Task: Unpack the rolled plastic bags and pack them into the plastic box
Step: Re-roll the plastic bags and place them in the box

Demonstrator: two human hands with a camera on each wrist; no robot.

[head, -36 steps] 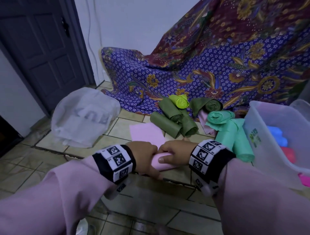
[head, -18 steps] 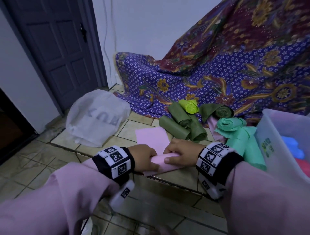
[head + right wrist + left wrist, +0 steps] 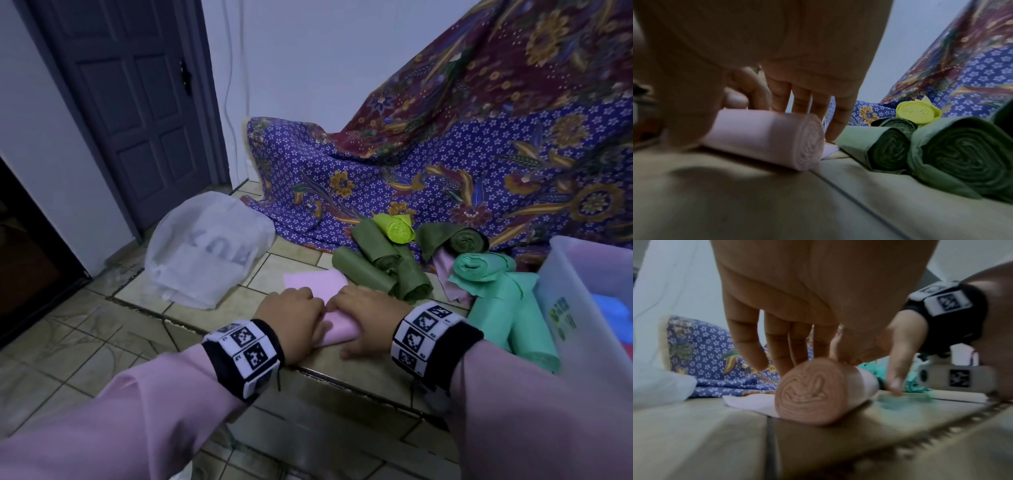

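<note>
Nearest us: pink sleeves, black wrist bands w/ square b&w markers. Floor (image 3: 102,346) = glazed beige tile, dark grout lines.

Pink roll (image 3: 337,330) of thin matte plastic bags lies on the tile between both hands, a cylinder w/ spiral layers at its ends; loose flat tail spreads away from us.

Left hand (image 3: 291,317): we see fingers (image 3: 748,344) nearly straight, pointing down, tips on or just behind the roll's top; no wrap.

Right hand (image 3: 368,313): fingers (image 3: 840,113) straight, tips down behind the roll, thumb on the tile beside it.

Right: translucent plastic box (image 3: 582,308), rigid, blue item inside. Just beside it mint rolls (image 3: 510,308).

Beyond: olive rolls (image 3: 383,267), lime roll (image 3: 395,229).

Left: crumpled whitish bag (image 3: 205,250). Far: batik cloth (image 3: 479,171), grey door (image 3: 137,102).
</note>
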